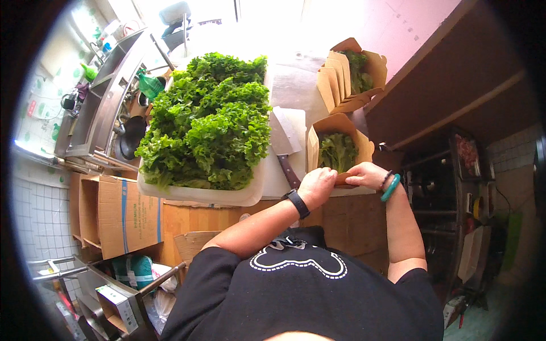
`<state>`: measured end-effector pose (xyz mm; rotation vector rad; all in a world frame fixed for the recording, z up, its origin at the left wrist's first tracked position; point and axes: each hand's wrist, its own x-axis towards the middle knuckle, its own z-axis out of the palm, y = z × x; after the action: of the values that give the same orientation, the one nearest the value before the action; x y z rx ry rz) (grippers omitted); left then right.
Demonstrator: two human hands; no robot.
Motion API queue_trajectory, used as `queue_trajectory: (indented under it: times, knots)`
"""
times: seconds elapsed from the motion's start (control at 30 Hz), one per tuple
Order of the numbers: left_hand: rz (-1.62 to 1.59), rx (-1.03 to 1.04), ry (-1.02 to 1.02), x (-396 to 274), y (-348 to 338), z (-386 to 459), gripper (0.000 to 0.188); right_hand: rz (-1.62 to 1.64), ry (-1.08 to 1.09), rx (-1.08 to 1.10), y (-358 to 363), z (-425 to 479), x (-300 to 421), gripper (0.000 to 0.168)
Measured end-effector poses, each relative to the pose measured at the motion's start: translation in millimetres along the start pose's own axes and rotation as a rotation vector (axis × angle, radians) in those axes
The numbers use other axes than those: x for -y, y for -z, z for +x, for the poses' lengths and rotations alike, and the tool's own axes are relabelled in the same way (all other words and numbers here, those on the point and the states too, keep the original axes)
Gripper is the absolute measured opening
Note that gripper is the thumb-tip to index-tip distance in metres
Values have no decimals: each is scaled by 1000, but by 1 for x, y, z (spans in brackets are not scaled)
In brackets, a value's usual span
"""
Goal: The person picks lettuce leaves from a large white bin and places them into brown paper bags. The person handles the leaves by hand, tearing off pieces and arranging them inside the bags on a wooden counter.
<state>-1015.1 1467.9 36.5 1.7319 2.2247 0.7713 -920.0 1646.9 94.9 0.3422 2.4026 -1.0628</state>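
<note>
My left hand and my right hand meet at the near side of an opened kraft paper food box, their fingers pinching its near flap. Green leaf lettuce lies inside this box, and more box layers appear nested under it. Behind it stands a second nested stack of kraft boxes, the top one also holding lettuce. To the left of my hands, a cleaver with a brown handle rests on a white cutting board.
A white plastic tub heaped with leaf lettuce stands left of the board. Below it sits an open cardboard carton. A metal sink unit is at far left, with a wok nearby. Dark shelving runs along the right.
</note>
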Motion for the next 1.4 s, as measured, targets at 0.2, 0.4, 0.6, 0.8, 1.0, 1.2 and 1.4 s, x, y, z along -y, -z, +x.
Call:
queue_trajectory:
  times: [0.2, 0.4, 0.6, 0.8, 1.0, 1.2, 1.4]
  knots:
    - [91, -165, -293, -18, 10, -7, 20, -291, -4, -202, -22, 3, -15, 21]
    - [145, 18, -212, -24, -4, -8, 18, -392, 282, -303, -33, 6, -20, 18]
    - [156, 161, -130, -21, -2, 5, 19, -67, 387, -736, -17, -10, 3, 18]
    - [25, 92, -72, -25, 8, 2, 30, 109, 433, -1100, 76, -68, 38, 15]
    - [-32, -170, -136, -21, 3, -13, 38, 25, 677, -1160, 157, -64, 43, 14]
    - [-81, -201, -152, -18, 7, -20, 33, -10, 585, -1184, 224, 18, -25, 15]
    - [-101, -175, -121, -15, 20, -32, 33, -260, -95, -331, 241, 84, -69, 39]
